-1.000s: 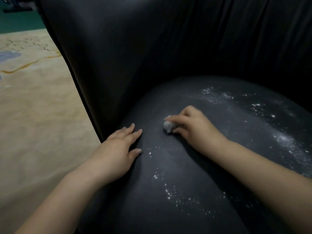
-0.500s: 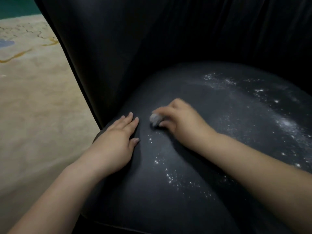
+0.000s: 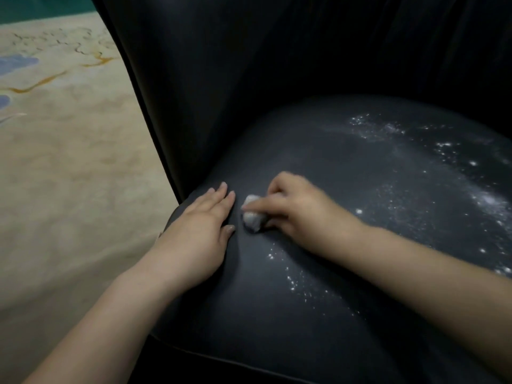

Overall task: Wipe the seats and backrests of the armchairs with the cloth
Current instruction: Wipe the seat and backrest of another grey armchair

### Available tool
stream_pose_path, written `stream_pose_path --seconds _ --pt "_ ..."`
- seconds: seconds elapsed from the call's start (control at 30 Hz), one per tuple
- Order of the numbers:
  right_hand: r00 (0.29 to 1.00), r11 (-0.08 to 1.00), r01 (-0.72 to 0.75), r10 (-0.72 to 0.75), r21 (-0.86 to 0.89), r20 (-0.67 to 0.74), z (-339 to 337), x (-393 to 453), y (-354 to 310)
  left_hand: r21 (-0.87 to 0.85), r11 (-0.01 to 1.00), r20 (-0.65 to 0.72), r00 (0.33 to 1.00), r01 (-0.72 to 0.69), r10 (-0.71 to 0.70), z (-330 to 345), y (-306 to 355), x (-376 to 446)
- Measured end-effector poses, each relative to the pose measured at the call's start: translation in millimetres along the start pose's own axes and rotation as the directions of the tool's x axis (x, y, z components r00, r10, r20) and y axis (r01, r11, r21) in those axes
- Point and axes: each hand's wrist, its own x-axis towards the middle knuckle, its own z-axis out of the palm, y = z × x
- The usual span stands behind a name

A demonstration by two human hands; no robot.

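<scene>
— Wiping the seat (image 3: 277, 314), is that the step in hand?

— It looks so. The right hand (image 3: 293, 206) pinches the cloth (image 3: 252, 216), fingers curled round it, and presses it onto the cushion near its left edge. The left hand (image 3: 199, 234) lies flat just beside it, fingers straight and together, resting on the seat and holding nothing.

— And the cloth itself?

— A small pale wad, bunched tight, mostly hidden under the fingers. It sits between the two hands, close to the left thumb.

— How far along is the job?

— Early, by the look of it. White powder (image 3: 388, 131) speckles the seat to the right and toward the back, with a thinner trail below the right wrist. The backrest (image 3: 277, 65) is dark; whether it is dusty cannot be told.

— So the next move?

— Probably sweeping the wad rightward across the specks, pressing evenly. So small a cloth may smear rather than lift.
</scene>
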Motion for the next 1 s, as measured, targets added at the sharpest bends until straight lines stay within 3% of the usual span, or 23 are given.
stream_pose_path --seconds 0.1,0.17,0.33,0.4,0.5,0.57,0.67,0.87,0.93,1.0 --pt "0.948 0.965 -0.258 0.245 -0.04 -0.201 -20 16 41 -0.003 1.0 -0.012 1.0 -0.005 0.005 1 -1 -4" --pt "0.915 0.944 -0.329 0.319 0.002 -0.245 -11 19 36 -0.004 1.0 -0.017 1.0 -0.001 0.001 3 2 -5" --pt "0.999 0.996 -0.026 0.028 0.086 -0.015 10 -17 -24 -0.004 1.0 -0.017 1.0 0.008 -0.008 4 5 -4" --pt "0.992 0.997 -0.076 0.077 0.006 -0.1 -5 -11 3 -0.002 1.0 -0.005 1.0 0.009 -0.009 3 6 -5" --pt "0.921 0.956 -0.293 0.281 -0.006 -0.268 -16 0 34 -0.013 1.0 0.001 1.0 0.024 -0.024 1 9 -5" --pt "0.948 0.977 -0.211 0.207 0.009 -0.24 -2 -4 13 -0.009 0.999 -0.002 0.999 0.034 -0.034 2 11 -5" --pt "0.998 1.0 0.009 -0.008 0.015 -0.064 11 -19 -16 0.0 0.999 -0.019 0.999 0.039 -0.039 3 12 -5" --pt "0.924 0.953 -0.303 0.292 -0.006 -0.249 -23 -18 35 -0.015 0.999 0.005 0.999 0.045 -0.045 3 11 -5" --pt "0.94 0.965 -0.258 0.26 0.037 -0.221 -21 -31 21 -0.019 0.999 0.01 0.999 0.05 -0.049 4 11 -4" --pt "0.973 0.991 -0.124 0.132 0.052 -0.192 -14 -43 -2 -0.025 0.998 0.018 0.998 0.057 -0.056 4 11 0"
